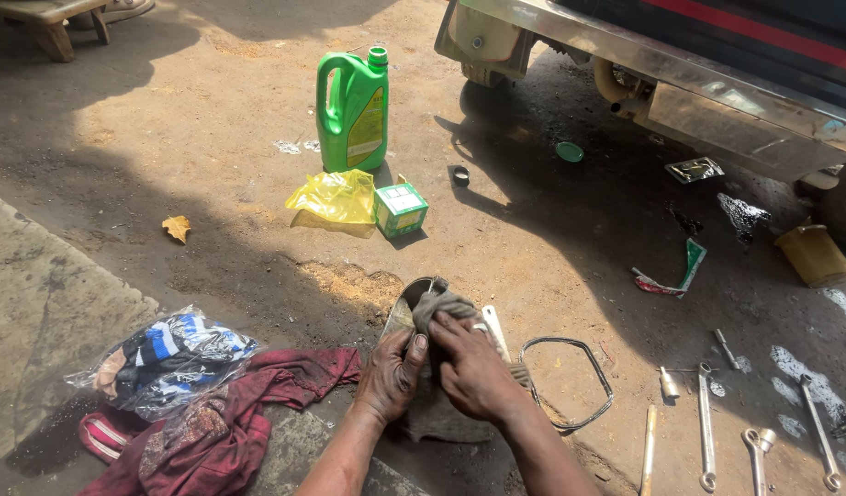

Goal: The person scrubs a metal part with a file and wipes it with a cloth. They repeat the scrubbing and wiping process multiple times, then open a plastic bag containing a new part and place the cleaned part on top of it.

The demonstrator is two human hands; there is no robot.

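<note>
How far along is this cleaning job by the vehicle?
Done: wrenches lie out and a black gasket ring lies loose. In hand: left hand steadies a metal cover while right hand rubs it with a grey rag. Left: green jug stands capped.

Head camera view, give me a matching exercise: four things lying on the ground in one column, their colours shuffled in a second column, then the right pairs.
Things:
1. Tall jug
2. Crumpled plastic bag
3. Cloth heap left of the left hand
4. Wrenches right of the right hand

Colours:
A. Dark red
B. Silver metal
C. Green
D. Yellow

Pairs: 1-C, 2-D, 3-A, 4-B
</note>
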